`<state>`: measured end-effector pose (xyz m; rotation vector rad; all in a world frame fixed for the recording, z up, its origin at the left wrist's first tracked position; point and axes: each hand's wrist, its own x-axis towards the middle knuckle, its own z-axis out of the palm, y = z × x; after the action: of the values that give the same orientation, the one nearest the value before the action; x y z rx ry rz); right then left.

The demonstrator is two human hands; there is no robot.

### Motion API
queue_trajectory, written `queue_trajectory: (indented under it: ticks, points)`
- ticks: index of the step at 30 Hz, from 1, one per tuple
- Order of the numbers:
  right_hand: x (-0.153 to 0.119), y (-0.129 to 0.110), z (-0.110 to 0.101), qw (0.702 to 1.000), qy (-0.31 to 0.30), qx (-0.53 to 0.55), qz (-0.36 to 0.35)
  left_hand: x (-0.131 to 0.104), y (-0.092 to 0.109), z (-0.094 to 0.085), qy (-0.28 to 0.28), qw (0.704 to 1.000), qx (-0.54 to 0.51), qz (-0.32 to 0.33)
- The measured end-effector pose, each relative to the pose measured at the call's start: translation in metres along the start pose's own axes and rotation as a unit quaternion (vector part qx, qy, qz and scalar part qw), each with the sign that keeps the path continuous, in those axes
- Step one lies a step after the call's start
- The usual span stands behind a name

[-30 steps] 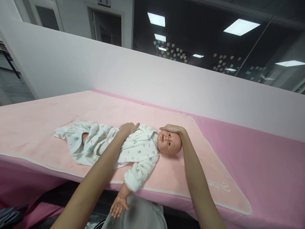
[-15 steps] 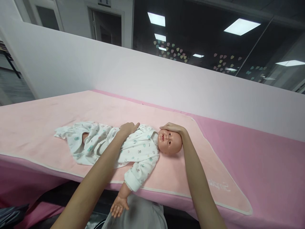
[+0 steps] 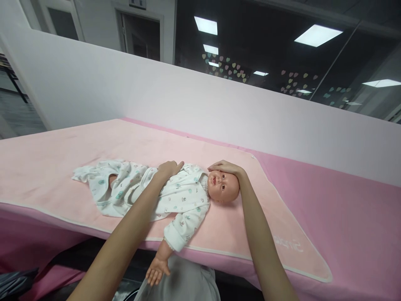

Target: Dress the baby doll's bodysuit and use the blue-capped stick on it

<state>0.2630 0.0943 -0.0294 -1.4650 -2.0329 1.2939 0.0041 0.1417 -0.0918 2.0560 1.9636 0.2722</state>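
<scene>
A baby doll (image 3: 184,194) in a white patterned outfit lies on its back on a pink mat (image 3: 84,144), its head to the right. My left hand (image 3: 169,168) rests on the far side of the doll's torso, thumb apart and the other fingers partly hidden behind the body. Against the far side of the doll's head (image 3: 224,188) lies my right hand (image 3: 226,166), its fingers stretched along the head and not wrapped round it. One doll arm (image 3: 161,259) hangs over the mat's near edge.
A white partition (image 3: 200,100) stands behind the mat, with dark glass (image 3: 266,46) above it. Pink cloth (image 3: 354,209) covers the surface at the right. A dark folded item (image 3: 17,284) is at the lower left.
The fingers of my right hand have lifted and straightened slightly at the doll's head. The doll has barely shifted.
</scene>
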Motion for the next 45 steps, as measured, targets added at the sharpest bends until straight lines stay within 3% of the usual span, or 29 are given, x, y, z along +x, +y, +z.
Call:
queue_trajectory:
  ticks: [6, 13, 18, 22, 25, 28, 30, 32, 35, 39, 42, 45]
  points:
    - [-0.006, 0.001, 0.001, 0.999, -0.01, 0.003, 0.035, -0.002, 0.0, -0.002, 0.003, 1.0, -0.005, 0.002]
    - [0.009, 0.008, -0.003, 1.0, 0.012, -0.014, -0.015, -0.002, -0.001, -0.001, 0.005, 1.0, -0.007, 0.004]
    - [0.002, 0.006, -0.001, 1.0, 0.006, 0.019, 0.023, 0.004, -0.003, 0.002, 0.0, 0.999, -0.034, 0.0]
    - [-0.002, 0.002, 0.001, 0.999, 0.038, 0.007, 0.007, 0.004, -0.005, 0.002, 0.013, 0.996, -0.071, 0.054]
    - [0.001, 0.001, 0.001, 0.997, 0.072, 0.011, -0.032, -0.01, -0.004, -0.007, -0.009, 0.967, -0.199, 0.158]
    - [0.005, 0.003, 0.0, 0.995, 0.083, 0.036, -0.05, -0.032, 0.0, -0.02, -0.086, 0.89, -0.359, 0.267]
    - [0.009, 0.006, -0.002, 0.993, 0.091, 0.044, -0.059, -0.045, 0.004, -0.026, -0.151, 0.858, -0.377, 0.314]
    - [0.015, 0.011, -0.004, 0.991, 0.099, 0.049, -0.076, -0.052, 0.009, -0.026, -0.179, 0.857, -0.342, 0.341]
    - [0.023, 0.016, -0.008, 0.986, 0.114, 0.064, -0.106, -0.049, 0.013, -0.017, -0.138, 0.877, -0.333, 0.318]
    - [0.02, 0.007, -0.008, 0.983, 0.114, 0.036, -0.14, -0.038, 0.011, -0.006, -0.044, 0.882, -0.424, 0.2]
    - [0.01, -0.013, 0.003, 0.983, 0.066, -0.072, -0.157, -0.035, 0.008, -0.006, 0.018, 0.874, -0.468, 0.13]
    - [0.006, -0.032, 0.025, 0.968, -0.005, -0.201, -0.147, -0.039, 0.006, -0.009, 0.037, 0.868, -0.482, 0.113]
